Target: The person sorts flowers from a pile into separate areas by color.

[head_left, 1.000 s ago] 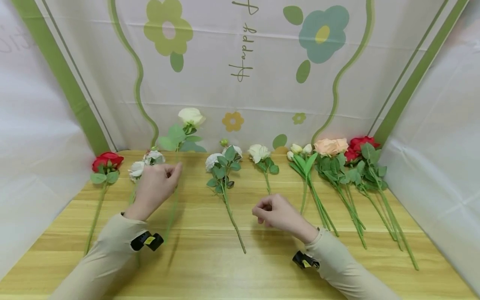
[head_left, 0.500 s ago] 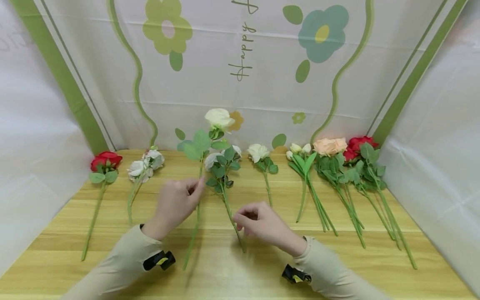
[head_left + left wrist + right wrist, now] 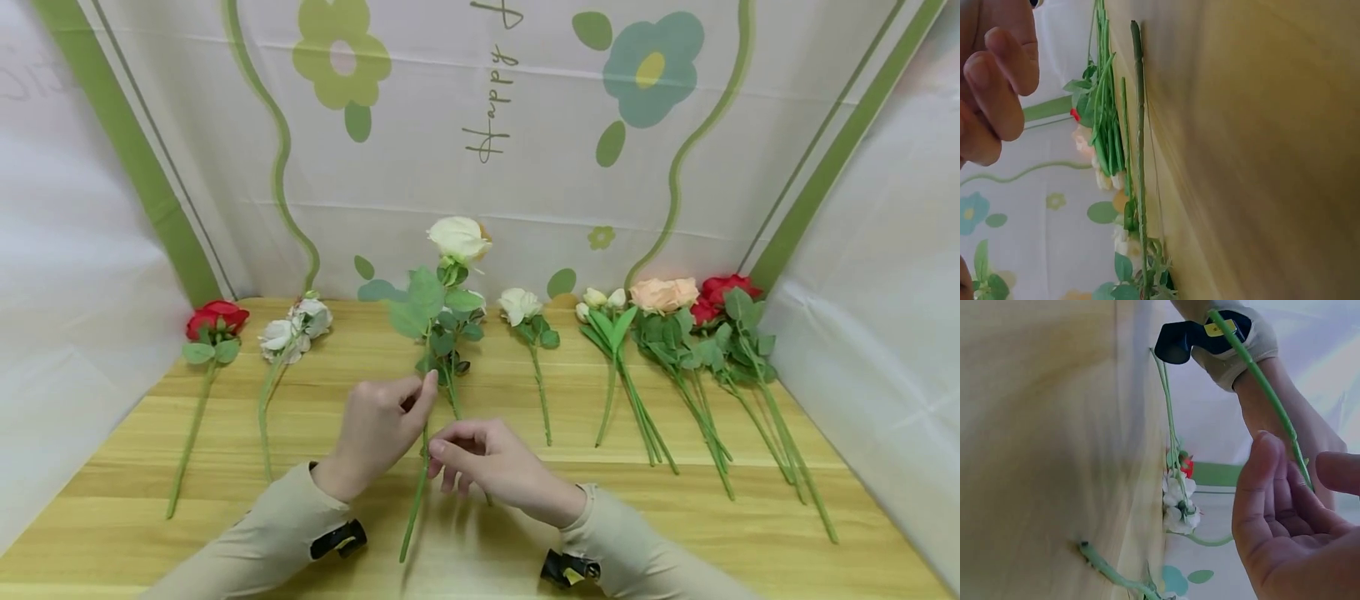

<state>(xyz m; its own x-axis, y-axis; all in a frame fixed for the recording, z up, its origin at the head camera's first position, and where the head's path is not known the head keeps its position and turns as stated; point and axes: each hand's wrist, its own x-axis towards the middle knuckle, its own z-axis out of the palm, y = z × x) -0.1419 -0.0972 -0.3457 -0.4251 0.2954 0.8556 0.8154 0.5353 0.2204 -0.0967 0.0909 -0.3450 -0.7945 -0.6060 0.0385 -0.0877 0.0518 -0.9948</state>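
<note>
My left hand pinches the green stem of a cream-white rose between thumb and fingers, holding it upright above the table. Close to the lower stem is my right hand, its thumb and bent fingers apart. In the right wrist view the rose stem runs down into the gap between that thumb and those fingers; contact cannot be made out. Behind the held rose lies a white flower spray on the table, partly hidden by the rose leaves and my hands.
On the wooden table, a red rose and a white spray lie left. Rightward lie a small white rose, white tulips, peach roses and red roses. A printed cloth rises behind.
My left hand has carried the cream-white rose rightward to the middle, over the white spray. My right hand has moved left and slightly nearer to me, up to the rose stem.
</note>
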